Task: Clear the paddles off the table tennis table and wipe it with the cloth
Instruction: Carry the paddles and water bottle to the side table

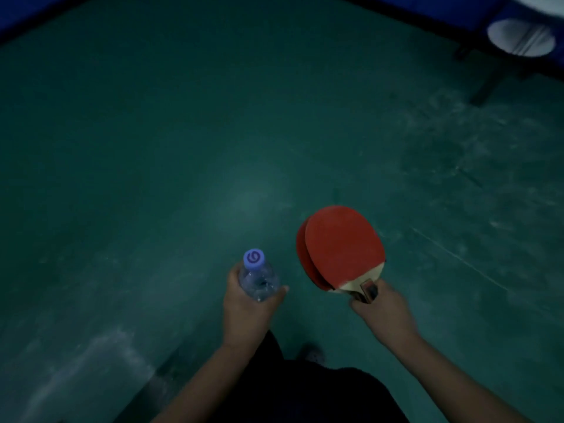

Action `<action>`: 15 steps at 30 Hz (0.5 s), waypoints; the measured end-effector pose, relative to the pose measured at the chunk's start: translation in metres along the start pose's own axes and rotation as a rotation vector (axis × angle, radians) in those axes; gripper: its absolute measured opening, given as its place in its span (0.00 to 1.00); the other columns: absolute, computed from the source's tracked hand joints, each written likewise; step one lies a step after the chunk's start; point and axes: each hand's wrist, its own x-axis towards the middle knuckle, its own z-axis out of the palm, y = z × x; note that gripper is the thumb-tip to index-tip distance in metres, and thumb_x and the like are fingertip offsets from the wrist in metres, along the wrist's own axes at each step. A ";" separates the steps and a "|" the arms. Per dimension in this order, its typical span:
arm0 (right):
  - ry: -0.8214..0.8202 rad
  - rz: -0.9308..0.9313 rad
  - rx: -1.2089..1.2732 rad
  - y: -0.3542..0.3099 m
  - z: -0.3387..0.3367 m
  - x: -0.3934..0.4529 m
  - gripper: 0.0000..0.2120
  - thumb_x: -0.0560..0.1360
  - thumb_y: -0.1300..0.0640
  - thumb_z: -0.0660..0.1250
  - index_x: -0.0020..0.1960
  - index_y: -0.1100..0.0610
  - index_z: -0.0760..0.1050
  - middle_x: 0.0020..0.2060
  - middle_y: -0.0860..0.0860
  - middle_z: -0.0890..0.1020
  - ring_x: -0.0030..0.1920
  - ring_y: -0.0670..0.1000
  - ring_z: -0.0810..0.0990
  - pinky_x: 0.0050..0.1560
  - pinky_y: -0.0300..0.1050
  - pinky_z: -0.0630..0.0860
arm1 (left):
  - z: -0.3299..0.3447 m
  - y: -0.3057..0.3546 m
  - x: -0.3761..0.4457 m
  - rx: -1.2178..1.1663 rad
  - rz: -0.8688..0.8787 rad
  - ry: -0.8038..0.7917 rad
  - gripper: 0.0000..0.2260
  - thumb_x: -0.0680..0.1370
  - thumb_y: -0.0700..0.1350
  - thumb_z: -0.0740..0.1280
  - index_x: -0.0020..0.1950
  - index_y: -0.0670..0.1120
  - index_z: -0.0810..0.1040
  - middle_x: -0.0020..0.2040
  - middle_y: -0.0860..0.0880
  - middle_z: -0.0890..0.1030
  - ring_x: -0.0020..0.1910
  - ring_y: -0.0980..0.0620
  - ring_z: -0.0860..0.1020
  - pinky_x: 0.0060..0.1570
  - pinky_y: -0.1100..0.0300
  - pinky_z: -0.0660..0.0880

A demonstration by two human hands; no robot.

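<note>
My right hand (383,306) grips the handles of two red paddles (341,247) stacked one over the other, blades pointing up and away from me. My left hand (244,303) holds a clear plastic water bottle (259,277) with a purple cap, upright. Both hands are over a green floor. No table tennis table and no cloth are in view.
The green floor (213,132) is scuffed, with a thin white line (457,257) at the right. A white round stool (520,38) on dark legs stands at the top right by a blue barrier (427,7). My dark trousers and a shoe (314,355) show below.
</note>
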 end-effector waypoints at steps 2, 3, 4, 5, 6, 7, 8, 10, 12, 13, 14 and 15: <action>0.034 0.048 0.041 0.009 -0.024 0.028 0.13 0.68 0.50 0.76 0.42 0.51 0.71 0.35 0.45 0.79 0.36 0.48 0.78 0.32 0.41 0.67 | 0.034 0.019 0.028 0.016 0.013 -0.048 0.31 0.59 0.52 0.80 0.58 0.51 0.74 0.49 0.52 0.84 0.45 0.53 0.84 0.45 0.61 0.79; 0.051 0.077 0.059 0.011 -0.034 0.043 0.14 0.68 0.50 0.76 0.42 0.51 0.71 0.35 0.45 0.79 0.36 0.47 0.78 0.31 0.41 0.67 | 0.051 0.028 0.043 0.017 0.013 -0.066 0.32 0.59 0.52 0.81 0.59 0.50 0.74 0.49 0.52 0.84 0.45 0.54 0.84 0.44 0.63 0.79; 0.065 0.105 0.079 0.012 -0.044 0.059 0.14 0.67 0.50 0.77 0.41 0.50 0.71 0.35 0.45 0.79 0.35 0.46 0.77 0.30 0.40 0.66 | 0.069 0.036 0.061 0.019 0.010 -0.081 0.33 0.58 0.52 0.81 0.60 0.49 0.74 0.50 0.52 0.84 0.45 0.54 0.84 0.44 0.64 0.79; 0.079 0.128 0.097 0.013 -0.053 0.076 0.15 0.67 0.50 0.77 0.40 0.50 0.70 0.34 0.44 0.78 0.35 0.45 0.77 0.29 0.39 0.66 | 0.086 0.043 0.079 0.024 0.007 -0.095 0.33 0.58 0.51 0.81 0.60 0.48 0.74 0.50 0.52 0.84 0.46 0.54 0.84 0.45 0.64 0.79; 0.094 0.145 0.117 0.013 -0.061 0.094 0.15 0.67 0.50 0.77 0.39 0.49 0.70 0.34 0.44 0.78 0.34 0.44 0.76 0.29 0.39 0.65 | 0.103 0.050 0.098 0.033 0.005 -0.111 0.33 0.58 0.50 0.82 0.60 0.48 0.74 0.51 0.52 0.84 0.46 0.53 0.84 0.45 0.63 0.79; 0.112 0.159 0.132 0.013 -0.070 0.113 0.16 0.67 0.50 0.78 0.39 0.49 0.70 0.34 0.43 0.78 0.34 0.43 0.76 0.29 0.38 0.65 | 0.122 0.057 0.118 0.042 0.004 -0.125 0.33 0.59 0.48 0.82 0.61 0.49 0.74 0.51 0.51 0.84 0.46 0.53 0.84 0.45 0.63 0.79; 0.130 0.176 0.142 0.013 -0.080 0.134 0.16 0.67 0.50 0.78 0.39 0.49 0.70 0.33 0.44 0.78 0.34 0.43 0.76 0.29 0.38 0.64 | 0.142 0.064 0.140 0.045 0.005 -0.136 0.32 0.60 0.45 0.83 0.61 0.48 0.74 0.51 0.50 0.84 0.46 0.53 0.84 0.44 0.64 0.79; 0.152 0.227 0.147 0.011 -0.104 0.177 0.16 0.67 0.50 0.78 0.39 0.49 0.70 0.34 0.44 0.78 0.34 0.43 0.76 0.29 0.39 0.65 | 0.183 0.080 0.186 0.055 0.014 -0.174 0.30 0.61 0.41 0.82 0.59 0.48 0.74 0.49 0.50 0.84 0.44 0.53 0.84 0.41 0.67 0.77; 0.163 0.289 0.157 0.006 -0.131 0.218 0.15 0.67 0.49 0.77 0.40 0.49 0.70 0.35 0.45 0.79 0.35 0.45 0.77 0.30 0.40 0.66 | 0.224 0.102 0.229 0.066 0.021 -0.221 0.28 0.62 0.37 0.82 0.58 0.49 0.74 0.48 0.50 0.84 0.43 0.56 0.83 0.39 0.70 0.76; 0.177 0.315 0.169 0.003 -0.146 0.237 0.14 0.67 0.50 0.77 0.40 0.50 0.71 0.35 0.45 0.79 0.35 0.46 0.78 0.30 0.40 0.66 | 0.245 0.115 0.250 0.063 0.028 -0.245 0.28 0.63 0.35 0.81 0.57 0.49 0.75 0.48 0.50 0.84 0.42 0.56 0.84 0.39 0.70 0.76; 0.198 0.335 0.179 0.000 -0.162 0.255 0.14 0.67 0.51 0.77 0.40 0.50 0.71 0.34 0.45 0.79 0.34 0.46 0.78 0.29 0.40 0.66 | 0.266 0.130 0.270 0.062 0.039 -0.273 0.27 0.64 0.33 0.81 0.57 0.48 0.75 0.48 0.50 0.84 0.42 0.56 0.84 0.38 0.70 0.76; 0.222 0.351 0.187 -0.003 -0.179 0.273 0.14 0.66 0.51 0.77 0.39 0.50 0.71 0.34 0.44 0.79 0.34 0.44 0.77 0.29 0.39 0.66 | 0.289 0.145 0.289 0.067 0.051 -0.312 0.26 0.64 0.32 0.80 0.57 0.48 0.75 0.47 0.50 0.84 0.42 0.57 0.84 0.38 0.70 0.76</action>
